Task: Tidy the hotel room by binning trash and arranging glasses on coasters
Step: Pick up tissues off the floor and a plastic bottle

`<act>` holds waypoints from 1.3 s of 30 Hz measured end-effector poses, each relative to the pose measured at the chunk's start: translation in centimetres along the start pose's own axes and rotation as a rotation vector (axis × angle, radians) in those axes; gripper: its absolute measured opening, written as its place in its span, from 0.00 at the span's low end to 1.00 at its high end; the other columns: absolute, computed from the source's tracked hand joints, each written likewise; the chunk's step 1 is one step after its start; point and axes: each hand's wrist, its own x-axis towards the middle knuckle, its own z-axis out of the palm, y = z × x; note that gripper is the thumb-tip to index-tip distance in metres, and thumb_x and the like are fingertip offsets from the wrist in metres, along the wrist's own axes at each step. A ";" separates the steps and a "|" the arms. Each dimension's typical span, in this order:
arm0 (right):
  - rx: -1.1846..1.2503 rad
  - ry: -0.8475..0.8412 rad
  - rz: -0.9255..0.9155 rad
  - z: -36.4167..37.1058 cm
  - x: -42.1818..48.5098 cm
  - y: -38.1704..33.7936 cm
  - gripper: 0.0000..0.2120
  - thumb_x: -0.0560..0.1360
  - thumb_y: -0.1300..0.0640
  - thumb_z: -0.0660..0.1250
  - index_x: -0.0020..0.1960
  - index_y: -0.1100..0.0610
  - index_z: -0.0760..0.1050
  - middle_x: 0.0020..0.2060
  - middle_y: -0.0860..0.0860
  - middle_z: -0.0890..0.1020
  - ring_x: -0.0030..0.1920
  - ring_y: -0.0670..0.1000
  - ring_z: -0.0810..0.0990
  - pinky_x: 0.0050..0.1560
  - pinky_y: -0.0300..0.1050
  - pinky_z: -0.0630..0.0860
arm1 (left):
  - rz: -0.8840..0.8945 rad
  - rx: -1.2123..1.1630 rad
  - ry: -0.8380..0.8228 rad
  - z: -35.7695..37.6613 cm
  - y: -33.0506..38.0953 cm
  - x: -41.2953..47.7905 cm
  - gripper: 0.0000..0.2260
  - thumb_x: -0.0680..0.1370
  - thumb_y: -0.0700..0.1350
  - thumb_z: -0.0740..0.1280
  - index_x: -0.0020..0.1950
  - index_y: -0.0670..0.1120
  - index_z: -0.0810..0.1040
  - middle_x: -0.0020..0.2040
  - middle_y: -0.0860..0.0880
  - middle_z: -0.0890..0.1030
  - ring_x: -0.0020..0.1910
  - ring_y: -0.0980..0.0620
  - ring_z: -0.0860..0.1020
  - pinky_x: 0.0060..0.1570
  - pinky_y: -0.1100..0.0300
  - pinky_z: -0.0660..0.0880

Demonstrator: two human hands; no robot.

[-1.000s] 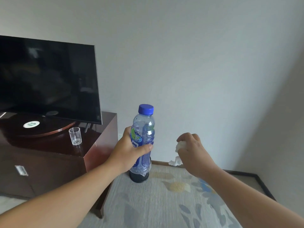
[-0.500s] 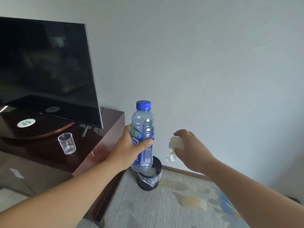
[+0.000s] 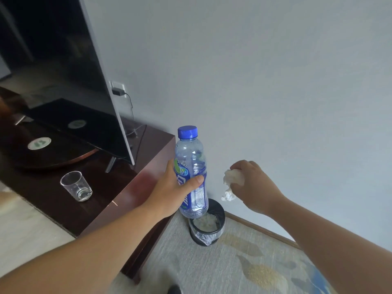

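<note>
Sitting far left on the dark cabinet [image 3: 131, 194]: round coaster [image 3: 39, 143], with an empty glass [image 3: 76, 186] upright nearer, well apart from it. TV [image 3: 63, 81] stands behind. Left hand [image 3: 172, 193], arm stretched forward, fingers and thumb wrapped round an upright blue-capped bottle [image 3: 192, 172], held just above the lined bin [image 3: 214, 237] on the carpet by the wall. Right hand [image 3: 253, 184], wrist bent down, fingers clenched on a crumpled tissue [image 3: 233, 180], up right of the bin.
</note>
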 end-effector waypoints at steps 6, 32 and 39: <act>0.005 -0.026 0.099 3.5 8.6 3.3 0.15 0.73 0.58 0.65 0.58 0.47 0.71 0.51 0.46 0.67 0.39 0.42 0.74 0.33 0.32 0.67 | -0.087 0.045 -0.070 -0.5 -4.9 8.6 0.26 0.66 0.60 0.72 0.61 0.59 0.68 0.53 0.63 0.80 0.52 0.64 0.79 0.47 0.70 0.72; -0.041 -0.411 0.227 26.3 24.9 24.8 0.15 0.74 0.56 0.63 0.60 0.49 0.70 0.52 0.47 0.73 0.56 0.51 0.71 0.49 0.41 0.64 | -0.439 0.151 -0.003 7.1 -33.9 24.7 0.31 0.62 0.54 0.75 0.58 0.70 0.63 0.54 0.67 0.76 0.53 0.66 0.76 0.54 0.58 0.73; -0.069 -0.486 0.259 34.4 24.8 30.4 0.17 0.74 0.56 0.64 0.62 0.51 0.70 0.56 0.50 0.74 0.57 0.53 0.73 0.50 0.41 0.67 | -0.470 0.213 0.045 9.0 -42.8 25.0 0.34 0.60 0.57 0.74 0.63 0.65 0.63 0.59 0.62 0.73 0.58 0.63 0.73 0.54 0.60 0.72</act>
